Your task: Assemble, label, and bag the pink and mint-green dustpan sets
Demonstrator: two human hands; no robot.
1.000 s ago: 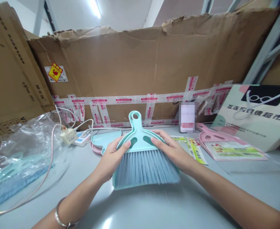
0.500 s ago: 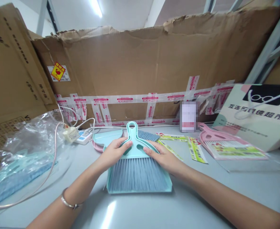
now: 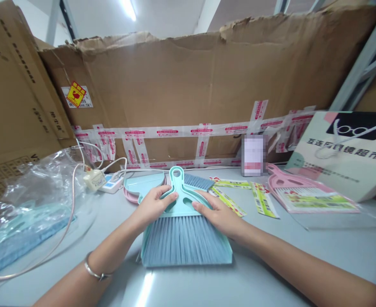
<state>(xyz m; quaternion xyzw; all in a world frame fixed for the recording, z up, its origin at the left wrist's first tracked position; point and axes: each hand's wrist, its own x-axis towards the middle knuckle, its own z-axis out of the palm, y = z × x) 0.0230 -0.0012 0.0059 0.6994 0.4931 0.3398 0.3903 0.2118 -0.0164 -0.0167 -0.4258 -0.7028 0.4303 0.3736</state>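
In the middle of the head view, a light-blue hand brush (image 3: 188,241) with grey-blue bristles lies nested on a matching dustpan (image 3: 229,254), whose rim shows around the bristles. The looped handle points away from me. My left hand (image 3: 154,207) grips the left shoulder of the pair, thumb on top. My right hand (image 3: 218,213) clasps the right shoulder the same way, its thumb near the oval hole. Fingers beneath are hidden. Just behind lie another light-blue dustpan (image 3: 146,184) over a pink piece, and another brush's bristles (image 3: 196,181).
Yellow-green label cards (image 3: 264,200) lie to the right, near a bagged pink brush-and-dustpan set (image 3: 316,198). A bagged blue set (image 3: 24,230) sits at left beside a cable and power strip (image 3: 112,184). A paper bag (image 3: 341,153) and a large cardboard box (image 3: 181,85) stand behind.
The brush and dustpan have come slightly nearer to me and tilted flatter, with both hands still on them. The other objects have stayed in place.
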